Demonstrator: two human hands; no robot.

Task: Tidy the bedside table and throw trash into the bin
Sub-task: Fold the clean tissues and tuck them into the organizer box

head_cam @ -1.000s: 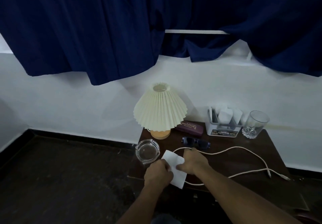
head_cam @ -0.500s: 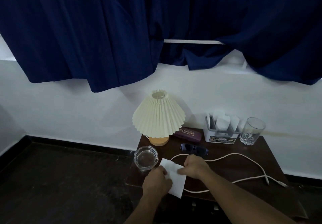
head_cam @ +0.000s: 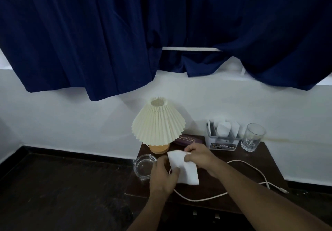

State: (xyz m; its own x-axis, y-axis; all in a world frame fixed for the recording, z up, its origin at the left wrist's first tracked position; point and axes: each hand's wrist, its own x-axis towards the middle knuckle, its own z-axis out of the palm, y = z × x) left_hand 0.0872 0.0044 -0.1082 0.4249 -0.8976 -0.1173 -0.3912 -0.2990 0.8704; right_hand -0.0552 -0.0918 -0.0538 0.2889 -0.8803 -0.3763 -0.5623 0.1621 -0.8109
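Above the table (head_cam: 258,160) I pinch the tissue (head_cam: 185,169) with both hands, left hand (head_cam: 164,176) low, right hand (head_cam: 197,156) high, probably to fold it for binning.

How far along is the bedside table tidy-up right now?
Early on, by the look of it. Nothing yet looks binned; no bin is in view. In hand: both hands, left and right, hold the white tissue above the table. Left: the white cable sprawls loose, and the glass ashtray sits at the front left corner.
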